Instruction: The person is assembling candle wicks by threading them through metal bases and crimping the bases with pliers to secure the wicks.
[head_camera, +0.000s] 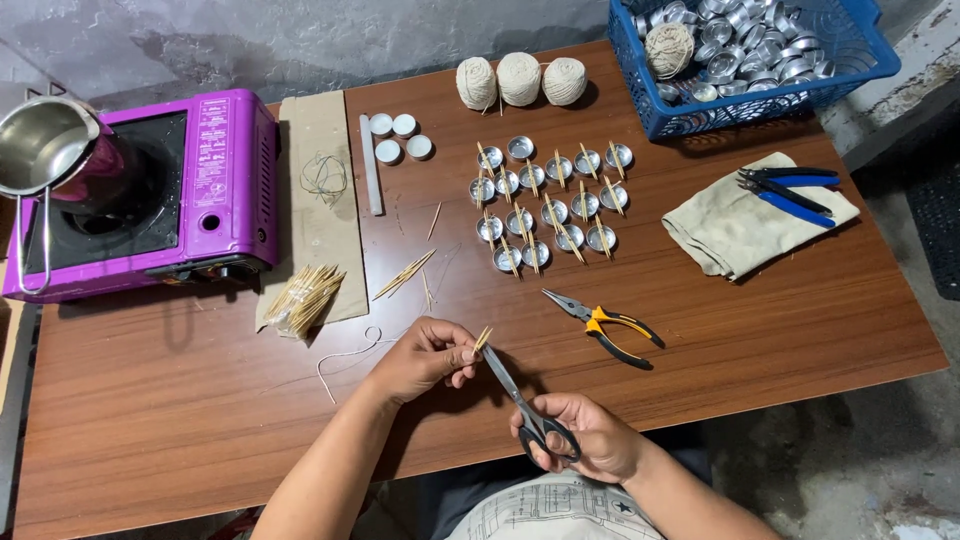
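Note:
My left hand (425, 355) pinches a pair of short wooden sticks (482, 339) with a bit of string, just above the table's front edge. My right hand (585, 437) grips the black handles of scissors (520, 398); their blades point up to the sticks' lower end. A loose piece of white string (345, 358) lies on the table left of my left hand. Several small metal cups (550, 205), many with sticks laid across them, stand in rows at mid-table.
A wooden table (200, 390) holds a purple portable stove (190, 190) with a steel pot (40, 150), a bundle of sticks (300, 298), yellow-handled pliers (605, 325), blue-handled tools (790, 190) on a cloth, three balls of twine (520, 80) and a blue basket (745, 60) of metal cups.

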